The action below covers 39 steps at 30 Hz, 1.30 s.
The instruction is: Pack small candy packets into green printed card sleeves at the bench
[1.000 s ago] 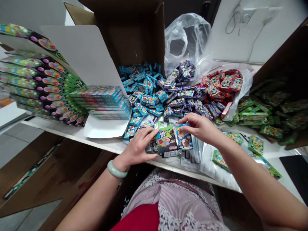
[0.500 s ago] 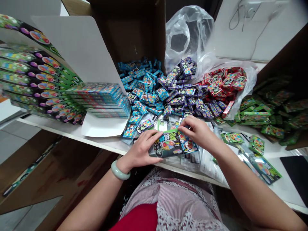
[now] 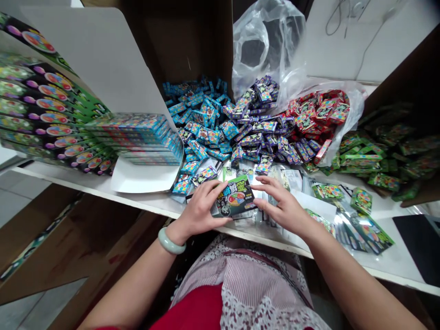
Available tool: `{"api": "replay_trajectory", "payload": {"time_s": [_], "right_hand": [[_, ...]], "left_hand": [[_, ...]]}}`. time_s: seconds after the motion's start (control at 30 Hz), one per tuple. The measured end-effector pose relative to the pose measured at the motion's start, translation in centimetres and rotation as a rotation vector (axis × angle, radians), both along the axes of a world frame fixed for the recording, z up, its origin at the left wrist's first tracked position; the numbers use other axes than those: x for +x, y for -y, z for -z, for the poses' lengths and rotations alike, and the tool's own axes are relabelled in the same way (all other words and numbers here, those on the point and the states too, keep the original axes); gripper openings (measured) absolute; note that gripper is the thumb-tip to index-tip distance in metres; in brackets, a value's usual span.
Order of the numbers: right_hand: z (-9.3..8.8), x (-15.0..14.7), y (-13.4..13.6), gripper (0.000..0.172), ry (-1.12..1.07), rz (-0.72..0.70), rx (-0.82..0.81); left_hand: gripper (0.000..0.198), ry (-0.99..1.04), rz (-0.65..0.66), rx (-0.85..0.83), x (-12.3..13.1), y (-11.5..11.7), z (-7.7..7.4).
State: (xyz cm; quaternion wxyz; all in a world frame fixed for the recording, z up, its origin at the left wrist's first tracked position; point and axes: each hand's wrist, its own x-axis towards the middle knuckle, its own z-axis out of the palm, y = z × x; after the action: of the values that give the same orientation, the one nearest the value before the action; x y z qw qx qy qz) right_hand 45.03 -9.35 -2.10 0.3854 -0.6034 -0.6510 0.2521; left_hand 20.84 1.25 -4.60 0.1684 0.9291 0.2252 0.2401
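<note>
My left hand point(image 3: 202, 208), with a pale green bangle at its wrist, grips the left side of a black and green printed packet point(image 3: 236, 198), thumb below and fingers on top. Just right of the packet is my right hand point(image 3: 280, 201), its fingers apart and their tips close to the packet's right edge. Nothing shows between those fingers. Clear plastic sleeves and printed sheets lie under and beside both hands. Small blue boxes point(image 3: 207, 135) and purple boxes point(image 3: 263, 126) are heaped just behind the hands.
Stacked flat boxes point(image 3: 137, 137) and an open white carton flap point(image 3: 92, 59) stand at the left. Red boxes point(image 3: 323, 112) lie in a clear bag point(image 3: 357, 107), with green boxes point(image 3: 364, 158) further right. A black flat item point(image 3: 415, 247) is at the right edge.
The blue printed piece at the packet's right end no longer shows. My right hand's fingers have spread and moved off the packet's top edge. The whole view has shifted slightly.
</note>
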Motion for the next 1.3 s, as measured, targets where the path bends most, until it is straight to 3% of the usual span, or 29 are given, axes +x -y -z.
{"api": "replay_trajectory", "payload": {"time_s": [0.13,0.23,0.33,0.47,0.57,0.67,0.77,0.83,0.97,1.03,1.13,1.3], "right_hand": [[0.2,-0.6,0.7,0.042,-0.272,0.033,-0.109],[-0.1,-0.4,0.9,0.038,-0.43,0.136,0.003],[0.2,-0.3,1.4,0.041,-0.528,0.285,0.101],[2.4,-1.3,3.0,0.031,-0.628,0.446,0.098],[3.9,-1.9,4.0,0.023,-0.607,0.48,0.075],[4.1,-1.8,4.0,0.016,-0.544,0.43,0.067],[3.1,-0.8,3.4,0.01,-0.455,0.296,0.036],[2.2,-0.1,3.0,0.01,-0.472,0.237,0.034],[1.1,1.0,2.8,0.019,-0.597,0.194,-0.034],[0.8,1.1,3.0,0.016,-0.509,0.148,-0.046],[0.3,0.9,3.0,0.01,-0.41,0.104,-0.024],[-0.9,0.3,1.6,0.017,-0.547,0.148,-0.191]], "left_hand": [[0.087,0.081,-0.027,-0.104,1.1,1.3,-1.1],[0.061,0.246,-0.036,-0.325,2.4,2.6,-1.4],[0.056,0.332,-0.049,-0.568,3.8,3.8,-0.4],[0.072,0.272,0.114,-0.771,4.1,4.8,1.4],[0.077,0.281,0.185,-0.945,3.8,4.9,2.0],[0.064,0.4,0.146,-1.073,4.2,4.7,1.8],[0.025,0.563,-0.025,-1.045,5.5,4.5,0.9],[0.011,0.622,-0.102,-0.992,6.5,4.4,0.2],[0.015,0.688,-0.055,-0.974,7.1,4.3,-0.6],[0.019,0.657,-0.01,-0.942,6.9,4.2,-0.8],[0.009,0.589,0.038,-0.873,6.6,4.0,-1.3],[0.01,0.544,-0.095,-0.964,7.2,3.4,-2.8]]}}
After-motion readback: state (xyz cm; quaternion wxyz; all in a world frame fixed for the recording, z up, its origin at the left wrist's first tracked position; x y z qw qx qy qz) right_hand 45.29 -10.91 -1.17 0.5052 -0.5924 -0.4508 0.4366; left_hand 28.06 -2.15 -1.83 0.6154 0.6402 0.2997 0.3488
